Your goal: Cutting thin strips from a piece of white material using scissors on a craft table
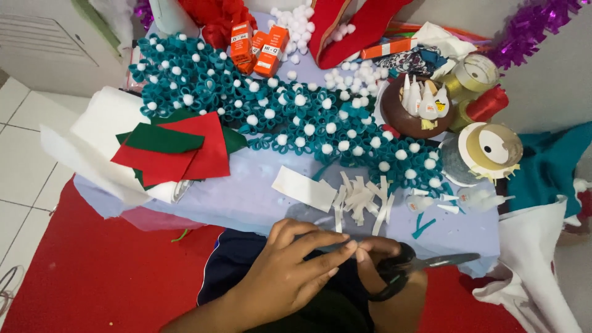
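Observation:
My left hand (290, 265) is low in the view over my lap, its fingertips pinching a small white strip against my right hand. My right hand (376, 256) is mostly hidden behind the left and holds black-handled scissors (425, 264), whose blades point right. Just beyond the hands, several cut white felt strips (364, 200) lie in a loose pile beside a larger white felt piece (305, 188) on the pale lilac table (246, 197). A long teal felt garland with white pompoms (277, 105) runs across the table.
Red and green felt sheets (172, 145) lie on white fabric at the left. Orange glue boxes (259, 46), loose pompoms, a brown bowl of glue tubes (422, 105), gold ribbon rolls (490, 148) and red thread stand at the back and right. Below is a red floor mat (92, 271).

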